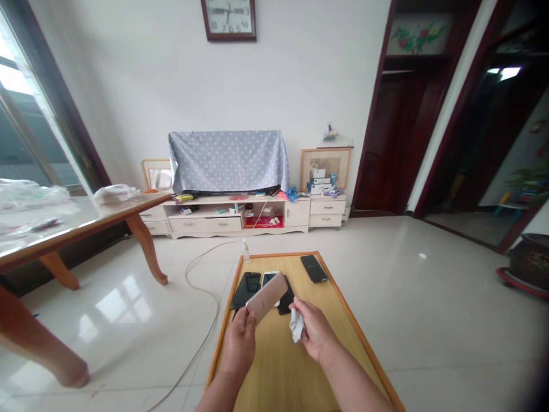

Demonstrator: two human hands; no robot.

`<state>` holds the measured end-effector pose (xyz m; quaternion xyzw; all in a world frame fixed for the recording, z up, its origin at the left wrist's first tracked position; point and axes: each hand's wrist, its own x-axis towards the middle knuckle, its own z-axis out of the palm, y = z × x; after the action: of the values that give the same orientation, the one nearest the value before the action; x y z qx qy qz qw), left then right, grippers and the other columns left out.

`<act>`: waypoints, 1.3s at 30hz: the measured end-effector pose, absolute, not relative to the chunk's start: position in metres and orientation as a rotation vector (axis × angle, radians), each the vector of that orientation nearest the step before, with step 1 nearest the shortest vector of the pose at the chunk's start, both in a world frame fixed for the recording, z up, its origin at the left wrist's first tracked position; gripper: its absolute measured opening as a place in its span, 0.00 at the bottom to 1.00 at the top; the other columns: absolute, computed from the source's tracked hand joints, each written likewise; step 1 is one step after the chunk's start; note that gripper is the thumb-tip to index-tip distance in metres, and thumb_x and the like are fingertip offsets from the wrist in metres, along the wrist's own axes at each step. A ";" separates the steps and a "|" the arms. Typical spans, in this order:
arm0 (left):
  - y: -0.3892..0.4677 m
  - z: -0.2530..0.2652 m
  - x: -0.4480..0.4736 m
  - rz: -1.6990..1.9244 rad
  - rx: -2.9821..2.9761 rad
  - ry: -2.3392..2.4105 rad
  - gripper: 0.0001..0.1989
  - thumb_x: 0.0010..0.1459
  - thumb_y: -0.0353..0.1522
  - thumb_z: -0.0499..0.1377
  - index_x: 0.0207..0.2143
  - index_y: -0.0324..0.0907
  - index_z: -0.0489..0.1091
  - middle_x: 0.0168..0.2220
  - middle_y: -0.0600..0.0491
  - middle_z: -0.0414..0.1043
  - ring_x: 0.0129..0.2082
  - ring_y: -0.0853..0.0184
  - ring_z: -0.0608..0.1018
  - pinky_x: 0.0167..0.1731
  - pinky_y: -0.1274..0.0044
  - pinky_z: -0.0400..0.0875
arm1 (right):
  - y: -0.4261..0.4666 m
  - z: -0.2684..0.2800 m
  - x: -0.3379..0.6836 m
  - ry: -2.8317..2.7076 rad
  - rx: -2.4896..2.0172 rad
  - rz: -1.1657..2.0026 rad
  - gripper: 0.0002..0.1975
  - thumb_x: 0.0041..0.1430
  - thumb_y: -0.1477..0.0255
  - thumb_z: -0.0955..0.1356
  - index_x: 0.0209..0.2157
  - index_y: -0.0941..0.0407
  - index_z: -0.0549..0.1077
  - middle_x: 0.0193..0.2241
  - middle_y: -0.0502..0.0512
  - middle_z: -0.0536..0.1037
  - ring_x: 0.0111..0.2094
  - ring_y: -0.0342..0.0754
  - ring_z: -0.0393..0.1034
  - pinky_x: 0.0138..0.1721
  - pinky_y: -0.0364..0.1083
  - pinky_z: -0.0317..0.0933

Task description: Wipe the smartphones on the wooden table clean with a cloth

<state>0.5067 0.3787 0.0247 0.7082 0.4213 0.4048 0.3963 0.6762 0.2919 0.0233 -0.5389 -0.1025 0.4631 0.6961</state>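
My left hand (240, 340) is closed on the lower end of a rose-gold smartphone (266, 297), its back turned toward me and tilted above the table. Bunched in the fingers of my right hand (315, 329) is a small whitish cloth (296, 325), held to the right of the phone and apart from it. Beyond my hands lie several more phones: a dark one (252, 281) at the left, a white one (269, 277) partly hidden behind the held phone, a black one (286, 300) beside it, and another black one (314, 269) alone at the far right.
The phones lie on a low wooden table (309, 372) with a raised orange-brown edge. A small clear bottle (245, 250) stands at its far left corner. A cable (210, 293) runs over the tiled floor, a larger table (150, 201) is at the left, and a white cabinet (295, 213) is along the wall.
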 end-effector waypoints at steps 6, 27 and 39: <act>0.323 0.008 0.496 0.944 2.054 0.973 0.19 0.64 0.45 0.52 0.45 0.44 0.73 0.42 0.49 0.80 0.42 0.62 0.81 0.41 0.74 0.76 | 0.214 0.002 0.716 -0.095 -1.284 1.098 0.26 0.56 0.45 0.66 0.29 0.56 0.73 0.16 0.46 0.65 0.13 0.41 0.58 0.13 0.40 0.46; 0.261 -0.008 0.510 0.633 2.546 0.754 0.30 0.54 0.40 0.62 0.58 0.41 0.64 0.56 0.42 0.70 0.57 0.55 0.72 0.58 0.62 0.69 | 0.159 -0.016 0.738 -0.420 -1.444 1.084 0.16 0.51 0.56 0.70 0.27 0.55 0.66 0.21 0.48 0.70 0.21 0.42 0.65 0.21 0.40 0.55; 0.261 0.006 0.533 0.527 2.460 0.863 0.33 0.48 0.38 0.63 0.57 0.40 0.63 0.51 0.45 0.70 0.53 0.55 0.70 0.56 0.64 0.63 | 0.168 -0.010 0.745 -0.852 -1.910 0.560 0.16 0.62 0.62 0.63 0.24 0.56 0.71 0.24 0.51 0.74 0.28 0.44 0.66 0.29 0.42 0.51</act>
<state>0.5328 0.2609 0.0064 0.8982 0.3151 0.1924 0.2385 0.7445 0.1678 -0.0099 -0.7792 -0.3476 0.2283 0.4689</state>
